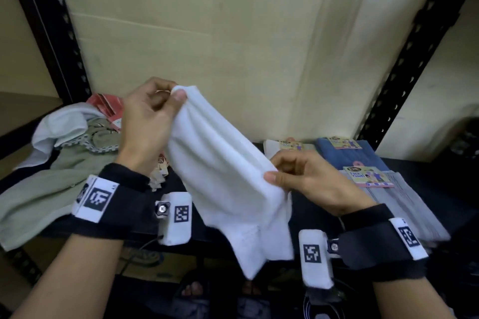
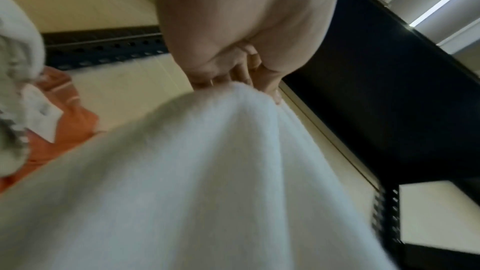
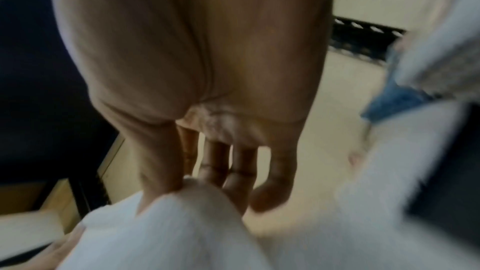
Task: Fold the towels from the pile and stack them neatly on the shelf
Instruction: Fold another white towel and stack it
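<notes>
We hold the white towel (image 1: 228, 179) in the air above the dark shelf (image 1: 440, 189). Our right hand (image 1: 308, 181), at four o'clock, pinches its near corner between thumb and fingers; our left hand (image 1: 147, 122), at ten o'clock, pinches the far corner likewise. Beyond lie the towel pile (image 1: 64, 153) at nine o'clock and folded towels (image 1: 363, 158) at three.
</notes>
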